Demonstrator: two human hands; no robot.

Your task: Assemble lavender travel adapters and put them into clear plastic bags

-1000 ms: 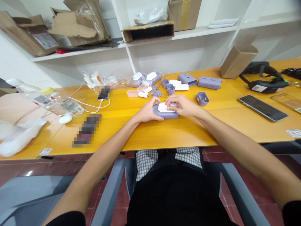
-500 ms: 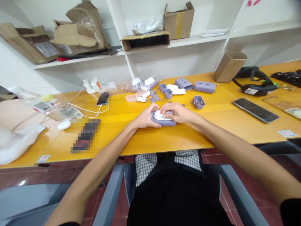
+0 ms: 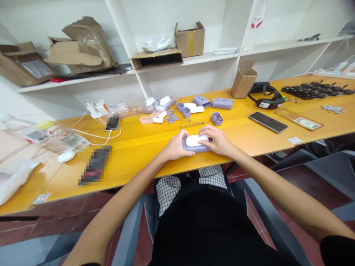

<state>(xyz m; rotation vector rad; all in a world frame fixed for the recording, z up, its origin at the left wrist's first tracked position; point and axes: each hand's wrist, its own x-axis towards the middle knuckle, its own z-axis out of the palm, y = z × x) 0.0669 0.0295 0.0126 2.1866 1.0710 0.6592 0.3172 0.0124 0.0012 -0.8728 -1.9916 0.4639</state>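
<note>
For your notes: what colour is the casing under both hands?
The casing is lilac; head view.

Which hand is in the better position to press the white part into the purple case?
Probably the right hand: its fingers lie on the white part, while the left hand holds the end of the purple case.

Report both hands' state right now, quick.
Left hand: closed on the purple case, at its left end.
Right hand: closed on the same case's right end, also touching the white insert.
</note>
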